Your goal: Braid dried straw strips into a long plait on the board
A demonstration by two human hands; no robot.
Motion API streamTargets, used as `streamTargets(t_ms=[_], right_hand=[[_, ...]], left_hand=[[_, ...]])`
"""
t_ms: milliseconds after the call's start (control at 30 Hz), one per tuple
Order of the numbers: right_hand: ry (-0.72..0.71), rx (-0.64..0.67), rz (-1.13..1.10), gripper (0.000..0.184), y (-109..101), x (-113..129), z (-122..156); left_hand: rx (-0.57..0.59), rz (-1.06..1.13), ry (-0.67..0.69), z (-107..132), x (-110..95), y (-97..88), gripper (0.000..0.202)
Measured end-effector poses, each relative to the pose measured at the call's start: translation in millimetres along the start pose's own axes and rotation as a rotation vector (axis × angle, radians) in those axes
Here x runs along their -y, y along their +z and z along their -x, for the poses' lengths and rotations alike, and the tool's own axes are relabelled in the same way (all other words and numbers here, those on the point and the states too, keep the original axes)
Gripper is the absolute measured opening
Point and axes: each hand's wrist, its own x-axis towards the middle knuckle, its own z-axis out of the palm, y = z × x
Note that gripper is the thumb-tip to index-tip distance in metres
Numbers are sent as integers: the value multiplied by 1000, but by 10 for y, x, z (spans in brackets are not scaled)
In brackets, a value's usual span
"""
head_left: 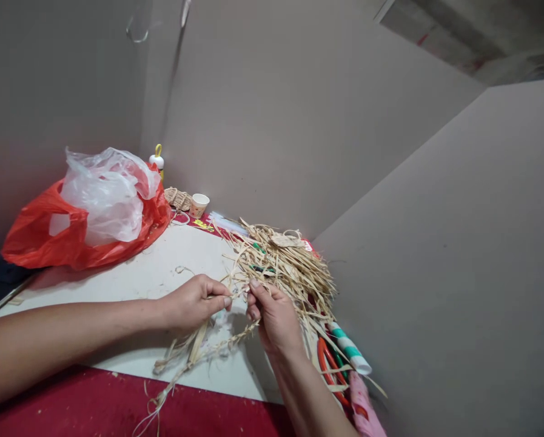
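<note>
Dry straw strands are worked into a thin braid [228, 345] that hangs in a loop below my hands, its frayed tail lying toward the front edge. My left hand [198, 301] is closed in a pinch on the straw braid's upper strands. Close beside it, my right hand [274, 312] pinches the same braid between thumb and fingers, a short stretch of straw running between the two hands. Loose straw ends stick out below my left hand. Just beyond my right hand lies a heap of dry straw [294, 264].
A red plastic bag [48, 233] with a clear bag [112, 194] sits at left. Behind are a bottle [157, 161], a woven straw piece [177, 198] and a paper cup [199, 205]. Orange-handled scissors [325, 364] and a green-striped roll [350, 349] lie right, near grey walls.
</note>
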Motion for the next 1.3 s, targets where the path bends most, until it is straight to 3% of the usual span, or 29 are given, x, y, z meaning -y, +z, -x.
streamTargets(t_ms=[167, 333, 467, 633, 800, 967, 1067, 1167, 1300], right_hand=[[32, 71, 17, 32, -31, 46, 6], [9, 119, 129, 35, -100, 37, 47], [43, 131, 114, 32, -109, 40, 63], [84, 110, 33, 28, -129, 102, 82], [32, 104, -9, 22, -132, 87, 121], [-147, -18, 224, 24, -6, 41, 135], [-398, -76, 534, 18, 74, 19, 129], [-690, -5, 848, 15, 123, -20, 117], [-824, 87, 1166, 21, 154, -79, 120]], left_hand=[[-90, 78, -26, -3, 25, 22, 25], [-100, 88, -128, -9, -28, 12, 33], [-145, 127, -107, -31, -14, -7, 29], [-318, 117, -83, -65, 14, -53, 27], [-332, 65, -76, -66, 24, -75, 27], [-361, 103, -98, -48, 44, -59, 28], [-344, 120, -120, -48, 26, -41, 21], [-311, 147, -163, -52, -3, -33, 19], [-243, 202, -195, -53, -26, -51, 32]])
